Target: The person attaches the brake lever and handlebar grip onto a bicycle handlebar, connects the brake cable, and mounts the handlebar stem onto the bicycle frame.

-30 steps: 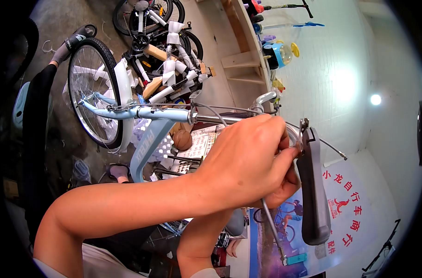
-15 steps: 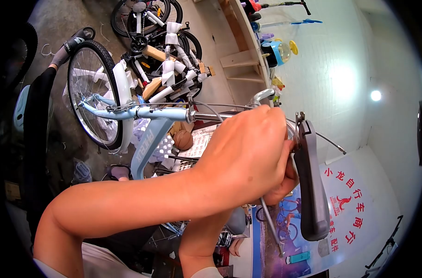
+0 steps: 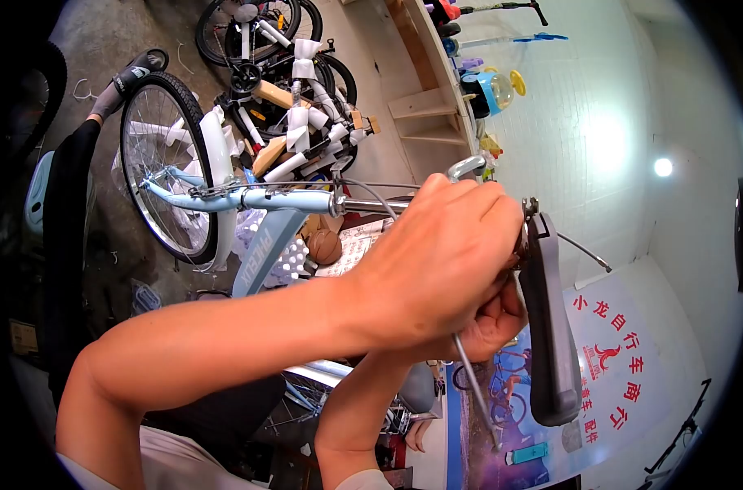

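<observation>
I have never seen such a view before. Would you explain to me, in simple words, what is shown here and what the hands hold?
No machine is working: these are a person's two bare hands. One camera, worn on the head, takes every picture; the scene appears turned sideways. The left hand partly covers the right hand. Both are at the upper end of a dark-grey, elongated handlebar grip; what exactly they hold is hidden. A thin silver metal rod extends below them. To their left is a light-blue bicycle frame. On the grey floor are black bicycles with white wrapping.
</observation>
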Available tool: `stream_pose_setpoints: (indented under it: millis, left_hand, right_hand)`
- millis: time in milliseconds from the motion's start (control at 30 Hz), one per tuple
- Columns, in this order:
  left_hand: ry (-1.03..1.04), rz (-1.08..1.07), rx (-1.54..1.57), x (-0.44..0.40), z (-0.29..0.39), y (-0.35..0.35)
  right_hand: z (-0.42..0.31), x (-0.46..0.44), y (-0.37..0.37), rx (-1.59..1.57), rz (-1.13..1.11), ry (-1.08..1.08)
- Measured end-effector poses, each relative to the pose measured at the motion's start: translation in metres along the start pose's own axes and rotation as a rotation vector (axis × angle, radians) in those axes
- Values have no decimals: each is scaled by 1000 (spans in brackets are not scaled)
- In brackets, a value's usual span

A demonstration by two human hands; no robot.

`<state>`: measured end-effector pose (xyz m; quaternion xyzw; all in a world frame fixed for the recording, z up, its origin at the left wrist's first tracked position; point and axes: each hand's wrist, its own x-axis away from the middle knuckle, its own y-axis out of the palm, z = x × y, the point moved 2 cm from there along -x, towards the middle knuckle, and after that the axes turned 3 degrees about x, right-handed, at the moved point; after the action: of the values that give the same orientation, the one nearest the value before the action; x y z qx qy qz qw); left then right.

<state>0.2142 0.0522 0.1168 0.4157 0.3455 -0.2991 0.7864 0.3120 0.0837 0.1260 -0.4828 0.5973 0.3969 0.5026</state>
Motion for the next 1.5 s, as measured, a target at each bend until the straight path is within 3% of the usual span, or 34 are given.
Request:
stream_pose_setpoints:
  millis: [167, 233, 367, 500, 533, 567, 667, 733, 767, 800, 833, 867, 900, 1000, 1067, 1133, 1167, 1233, 1300, 1400, 1500]
  left_hand:
    - [261, -28, 26, -1, -9, -1]
    - [39, -26, 14, 4, 5, -4]
    - [-211, -33, 11, 4, 18, -2]
    - [-170, -12, 49, 2, 16, -1]
    - [-83, 15, 62, 2, 13, 1]
    - [3, 42, 71, 3, 9, 1]
    - [120, 16, 168, 4, -12, 4]
    - [71, 23, -19, 9, -17, -5]
    - [105, 142, -12, 12, -17, -17]
    - [161, 254, -3, 22, -19, -35]
    - [118, 259, -58, 38, -27, -54]
    - [75, 262, -112, 54, -35, -73]
    - [12, 236, -181, 82, -44, -102]
    - [-466, 61, -354, 200, -86, -158]
    - [-817, -281, -462, 271, -94, -185]
    - [-1059, -656, -471, 325, -101, -216]
    - [-1136, -865, -481, 333, -100, -229]
    - [-1180, -1154, -444, 347, -109, -251]
    - [-1196, -1282, -449, 345, -128, -268]
    - [-1189, -1229, -621, 328, -180, -298]
    - [-1178, -850, -922, 297, -241, -328]
  right_hand:
    - [5, 4, 0, 165, 80, -97]
    - [-1, -1, 5, -210, 17, 45]
    - [1, -11, -2, -479, -56, 270]
    - [5, -19, -6, -685, -111, 469]
    - [7, -18, -5, -679, -103, 470]
    - [10, -17, -4, -660, -88, 438]
    - [21, -7, -12, -52, -1, 13]
    - [29, -2, -18, 226, 27, -250]
    - [26, 0, -21, 568, 95, -329]
    - [7, 15, -7, 410, 199, -86]
    - [19, 21, -16, 338, 150, -54]
    - [42, 36, -28, 68, 81, 24]
    - [49, 64, -32, 191, 50, 88]
    - [102, 187, -64, 279, -440, 211]
    - [100, 266, -65, 241, -830, 324]
    - [88, 331, -59, 225, -1163, 664]
    - [87, 359, -62, 209, -1289, 844]
    - [80, 401, -59, 162, -1499, 856]
    - [75, 429, -51, 113, -1677, 852]
    - [83, 465, -25, 99, -1867, 782]
    - [88, 492, 16, 95, -1872, 885]
